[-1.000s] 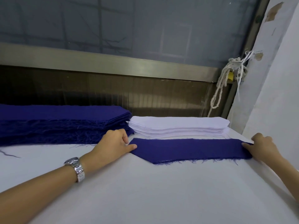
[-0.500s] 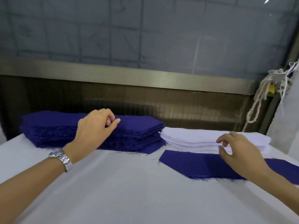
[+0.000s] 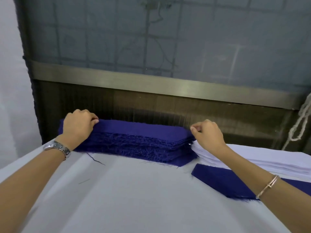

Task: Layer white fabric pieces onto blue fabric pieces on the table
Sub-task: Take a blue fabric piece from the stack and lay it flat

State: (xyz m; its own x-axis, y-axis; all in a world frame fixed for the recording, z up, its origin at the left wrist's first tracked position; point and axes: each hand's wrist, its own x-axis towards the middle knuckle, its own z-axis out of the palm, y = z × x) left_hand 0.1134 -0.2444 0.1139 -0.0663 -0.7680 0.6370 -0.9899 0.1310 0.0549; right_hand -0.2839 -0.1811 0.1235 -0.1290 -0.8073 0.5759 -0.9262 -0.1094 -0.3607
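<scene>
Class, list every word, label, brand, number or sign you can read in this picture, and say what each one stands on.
There is no readable text in this picture.
The wristwatch is turned so that no dial or brand shows.
The bracelet, blue fabric stack, white fabric stack and window pane carry no words, labels or numbers.

Both forearms bare as far as visible. Left wrist: silver metal watch (image 3: 58, 147), chunky polished link band, dial not readable. Wrist opposite the watch: thin rose-gold bangle (image 3: 267, 186), two-strand look, small stud on it. Nails short and plain on left hand (image 3: 78, 126), just past the watch, and right hand (image 3: 207, 136).
</scene>
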